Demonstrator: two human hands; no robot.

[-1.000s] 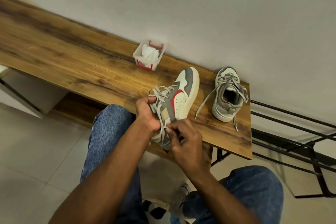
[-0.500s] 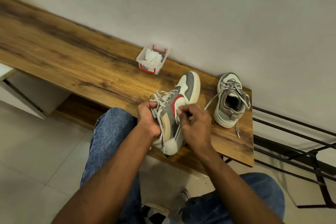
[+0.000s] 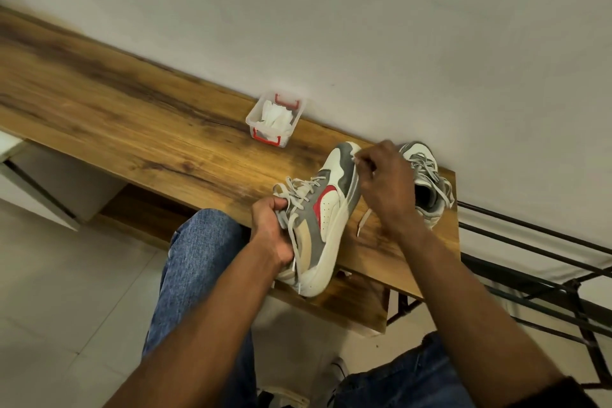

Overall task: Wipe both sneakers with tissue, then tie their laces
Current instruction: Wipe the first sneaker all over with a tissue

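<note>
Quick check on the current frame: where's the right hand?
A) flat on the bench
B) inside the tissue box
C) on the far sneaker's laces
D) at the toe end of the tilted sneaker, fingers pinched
D: the right hand sits at the toe end of the tilted sneaker with its fingers pinched together there, while the left hand grips that sneaker at the laced collar; what the fingers pinch is too small to tell.

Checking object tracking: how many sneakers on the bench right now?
2. One sneaker lies tilted at the bench's front edge, gripped by the left hand. The second sneaker sits by the wall, partly hidden behind the right hand.
</note>
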